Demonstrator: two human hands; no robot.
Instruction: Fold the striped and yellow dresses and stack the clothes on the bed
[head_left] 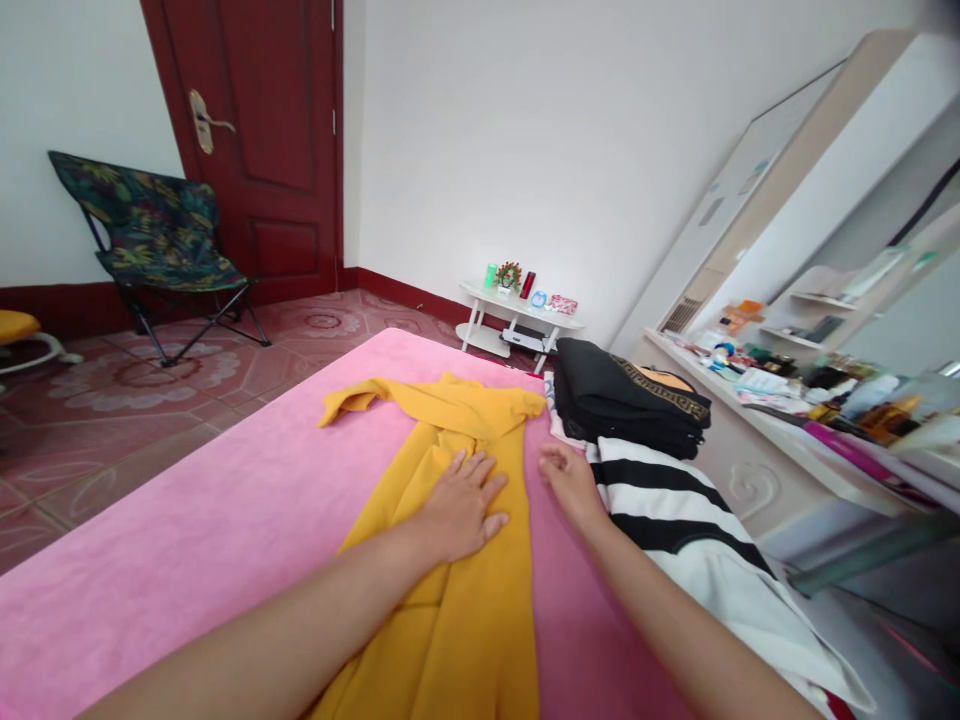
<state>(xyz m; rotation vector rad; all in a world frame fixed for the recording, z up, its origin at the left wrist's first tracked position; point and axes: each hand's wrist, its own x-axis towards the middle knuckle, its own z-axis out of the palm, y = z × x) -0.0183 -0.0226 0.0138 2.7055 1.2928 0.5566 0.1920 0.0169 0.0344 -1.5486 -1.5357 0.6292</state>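
Observation:
A yellow long-sleeved garment (487, 600) lies lengthwise on the pink bedspread (247, 540). One sleeve is laid across its upper part, and a cuff end sticks out past the left side. My left hand (463, 505) rests flat on the garment's middle with the fingers spread. Beyond the garment's right edge is my right hand (568, 480), its fingers curled in with nothing visible in them. It is close to a black-and-white striped garment (660, 490) lying on the right side of the bed.
Folded black clothes (630, 395) are stacked at the bed's far right corner. A cluttered dresser (795, 430) stands along the right. Behind the bed is a small white table (517, 300) with a potted plant. A folding chair (161, 240) stands by the red door (262, 130).

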